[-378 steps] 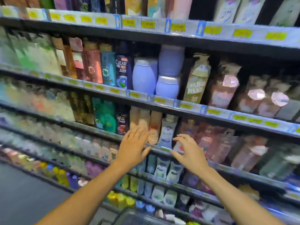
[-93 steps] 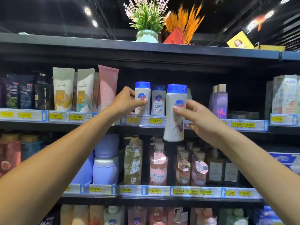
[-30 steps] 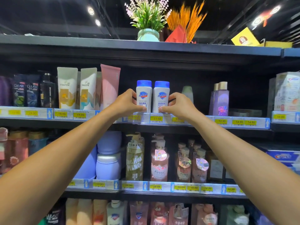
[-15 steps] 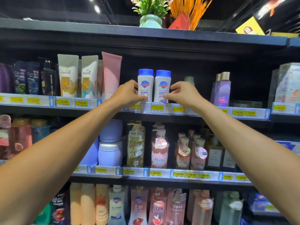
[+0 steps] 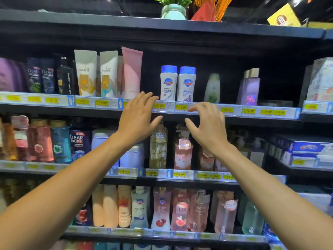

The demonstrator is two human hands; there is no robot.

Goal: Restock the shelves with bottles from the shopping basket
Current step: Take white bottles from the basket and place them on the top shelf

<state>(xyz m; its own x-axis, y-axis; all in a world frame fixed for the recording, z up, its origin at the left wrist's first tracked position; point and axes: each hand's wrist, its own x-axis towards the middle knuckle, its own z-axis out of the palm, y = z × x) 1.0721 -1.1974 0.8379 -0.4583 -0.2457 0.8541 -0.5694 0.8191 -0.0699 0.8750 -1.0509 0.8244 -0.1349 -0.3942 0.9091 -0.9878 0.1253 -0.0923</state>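
Left hand, right hand: grip apart, empty, below shelf edge. Blue-capped bottles upright, side by side. Pull hands away low, avoid nudging bottles.

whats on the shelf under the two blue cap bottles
A yellowish bottle and a pink pump bottle; the left hand hides the yellowish one's top, the right hand covers bottles further right.
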